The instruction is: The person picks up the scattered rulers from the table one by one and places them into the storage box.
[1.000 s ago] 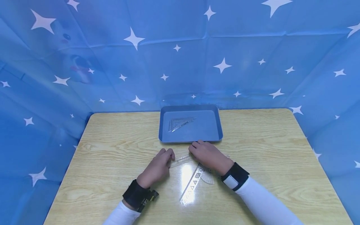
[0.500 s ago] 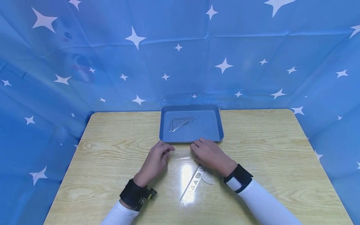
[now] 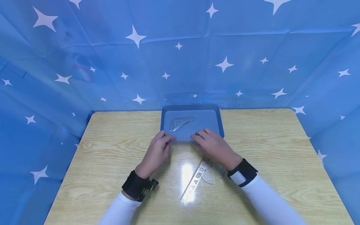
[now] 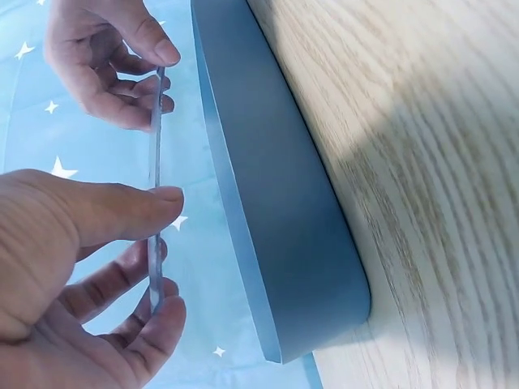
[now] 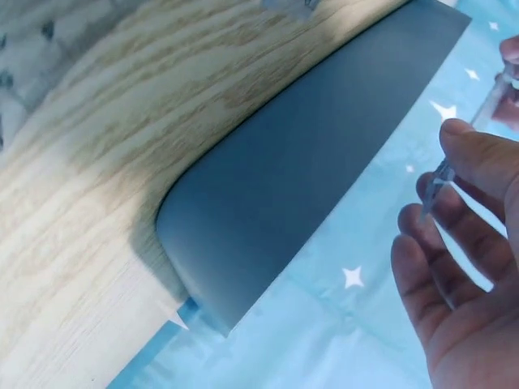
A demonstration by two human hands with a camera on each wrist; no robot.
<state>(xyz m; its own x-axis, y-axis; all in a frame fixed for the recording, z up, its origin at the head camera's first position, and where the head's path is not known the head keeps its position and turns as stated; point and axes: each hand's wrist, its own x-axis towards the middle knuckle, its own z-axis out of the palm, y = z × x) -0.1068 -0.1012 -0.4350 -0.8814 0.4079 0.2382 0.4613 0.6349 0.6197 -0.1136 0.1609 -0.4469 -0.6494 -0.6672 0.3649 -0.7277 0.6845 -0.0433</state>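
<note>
A clear ruler point(image 4: 156, 162), seen edge-on in the left wrist view, spans both hands above the front wall of the blue tray point(image 3: 209, 123). My left hand point(image 3: 155, 151) pinches one end between thumb and fingers. The other end is pinched by my right hand point(image 3: 215, 148), whose thumb and fingertips show on the ruler in the right wrist view. Clear triangular set squares point(image 3: 180, 124) lie overlapping in the left part of the tray. In the head view the ruler hardly shows against the tray.
A clear stencil ruler point(image 3: 191, 187) with cut-out shapes lies slanted on the wooden table point(image 3: 112, 131). Beside its upper end is a clear protractor point(image 3: 208, 178), partly under the right forearm's line. A blue starry curtain point(image 3: 180, 62) hangs behind the table.
Both hands have lifted the ruler from the table before the tray and carried it forward to the tray's front rim. The left hand has changed from a lower grip to one level with the right.
</note>
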